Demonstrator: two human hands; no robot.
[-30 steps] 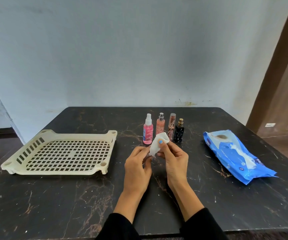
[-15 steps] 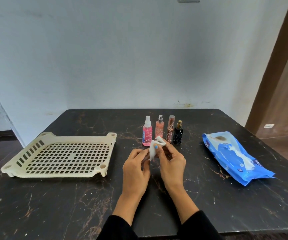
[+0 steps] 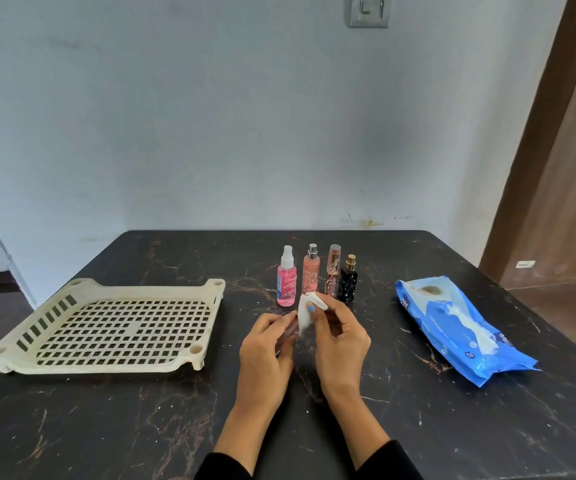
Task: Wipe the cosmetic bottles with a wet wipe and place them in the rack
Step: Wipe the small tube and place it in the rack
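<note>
Several cosmetic bottles stand in a row behind my hands: a pink spray bottle point(image 3: 286, 285), a peach one point(image 3: 311, 271), a slim clear one point(image 3: 333, 269) and a black one with a gold cap point(image 3: 348, 283). A cream slotted rack point(image 3: 207, 292) lies empty on the left. My right hand point(image 3: 342, 336) pinches a small folded white wet wipe point(image 3: 304, 317) with thumb and fingers. My left hand point(image 3: 265, 344) grips the wipe's lower left edge. Whether something small lies under the wipe between my left fingers is hidden.
A blue wet wipe pack point(image 3: 459, 323) lies open on the right with a wipe sticking out. The black marble table point(image 3: 141, 427) ends at a wall behind the bottles. A brown door frame point(image 3: 549, 133) stands at the right.
My hands stay together in front of the bottles. My right thumb has slid over the wipe, which now looks folded smaller. The view has tilted up a little.
</note>
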